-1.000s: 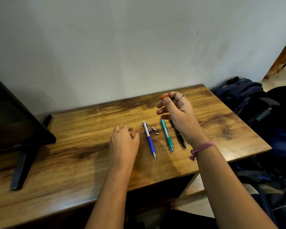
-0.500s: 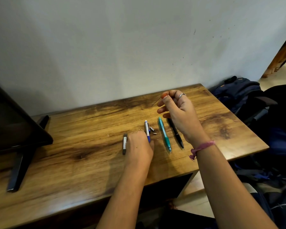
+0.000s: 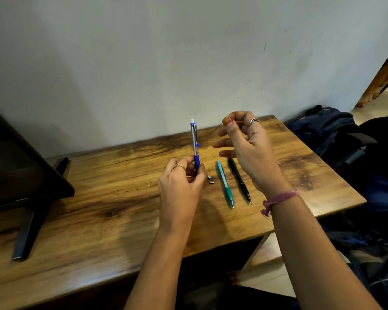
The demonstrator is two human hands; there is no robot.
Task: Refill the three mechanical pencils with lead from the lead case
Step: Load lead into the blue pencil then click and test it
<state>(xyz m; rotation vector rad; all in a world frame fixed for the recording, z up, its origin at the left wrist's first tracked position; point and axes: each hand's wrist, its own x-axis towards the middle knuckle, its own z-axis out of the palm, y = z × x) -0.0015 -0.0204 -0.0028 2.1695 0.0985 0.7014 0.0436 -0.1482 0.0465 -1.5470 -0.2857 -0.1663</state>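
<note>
The left hand (image 3: 182,186) grips the blue pencil (image 3: 195,146) upright; at its three o'clock the right hand (image 3: 249,146) pinches thin lead (image 3: 215,129) above the teal pencil (image 3: 225,184) and black pencil (image 3: 239,180).

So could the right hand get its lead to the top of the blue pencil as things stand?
Probably yes: the right hand pinches the lead just beside the blue pencil, held upright by the left hand, with open air between.

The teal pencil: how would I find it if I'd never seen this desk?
Start at the wooden table by the wall. Near its right end two pencils lie side by side, below the raised right hand. The teal pencil is the left one; its neighbour, the black pencil, is all dark.
</note>
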